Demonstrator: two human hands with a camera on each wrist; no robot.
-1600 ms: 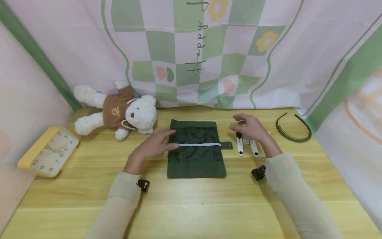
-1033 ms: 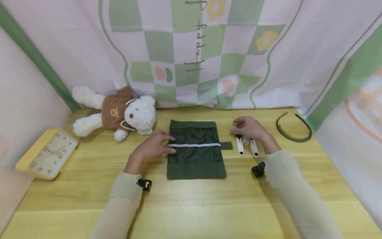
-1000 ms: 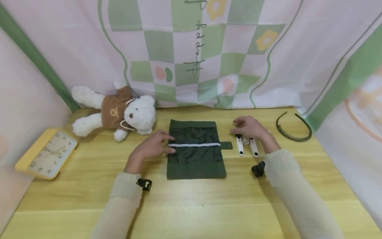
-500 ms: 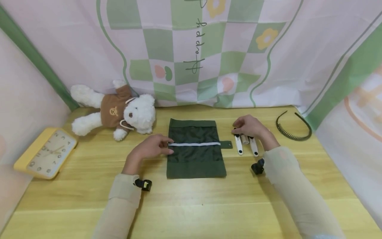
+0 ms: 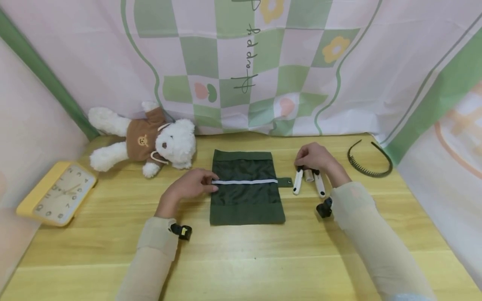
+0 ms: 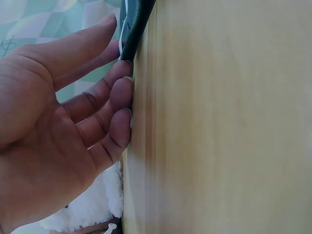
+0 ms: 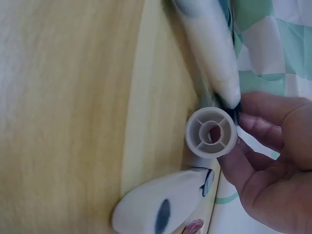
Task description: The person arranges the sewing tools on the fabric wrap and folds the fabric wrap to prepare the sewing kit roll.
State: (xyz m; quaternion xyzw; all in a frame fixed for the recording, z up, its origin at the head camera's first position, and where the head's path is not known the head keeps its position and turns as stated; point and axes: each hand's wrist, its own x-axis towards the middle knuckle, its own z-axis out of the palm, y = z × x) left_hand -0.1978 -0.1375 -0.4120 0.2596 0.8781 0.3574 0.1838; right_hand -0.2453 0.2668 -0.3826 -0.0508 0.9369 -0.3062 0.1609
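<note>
A dark green cloth pouch [image 5: 246, 194] with a white elastic strip across it and a snap tab lies flat on the table. My left hand [image 5: 190, 184] rests at its left edge, fingers loosely bent and fingertips touching the edge in the left wrist view. To the right, my right hand [image 5: 318, 159] pinches the black end of a white-handled tool [image 5: 297, 182], whose working part is hidden. Beside it are a white tube [image 7: 190, 131], ringed and spoked inside at its end, and a second white-handled tool [image 7: 161, 202] with a dark oval spot.
A white plush bear [image 5: 143, 140] in a brown top lies at the back left. Nearer on the left stands a yellow clock [image 5: 56, 194]. A dark toothed headband [image 5: 369, 161] is at the back right. A printed curtain [image 5: 244, 67] hangs behind the table.
My right hand has lowered onto the left white-handled tool and closed on its black end; that tool's near end has swung left. My left hand has shifted slightly left and down.
</note>
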